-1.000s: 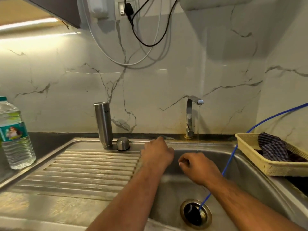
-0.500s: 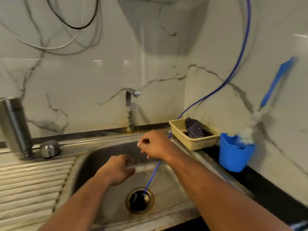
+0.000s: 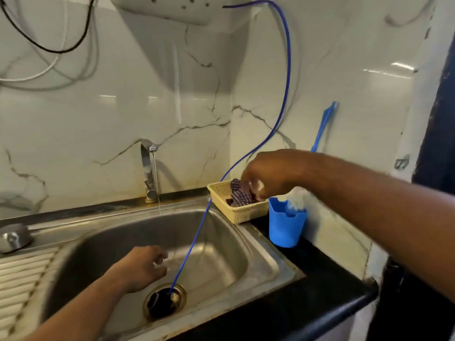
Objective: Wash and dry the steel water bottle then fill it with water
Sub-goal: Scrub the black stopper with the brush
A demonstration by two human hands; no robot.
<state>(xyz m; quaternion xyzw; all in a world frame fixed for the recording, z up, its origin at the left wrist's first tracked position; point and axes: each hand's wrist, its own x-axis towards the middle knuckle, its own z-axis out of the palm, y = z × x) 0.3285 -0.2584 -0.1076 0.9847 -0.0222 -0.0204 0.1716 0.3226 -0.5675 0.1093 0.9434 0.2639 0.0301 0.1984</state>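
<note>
Cloth (image 3: 240,196) in basket (image 3: 246,215) is under my right hand (image 3: 268,173), grip I cannot tell, left hand (image 3: 141,267) loose and empty over sink (image 3: 221,242), bottle out of view; I should pinch one fold firmly.

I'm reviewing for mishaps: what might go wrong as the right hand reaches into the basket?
The right hand works close beside the cup; lifting the cloth may knock it over. The tube runs close past the basket, so the cloth or hand might snag it. The tap runs unattended, wasting water.
</note>
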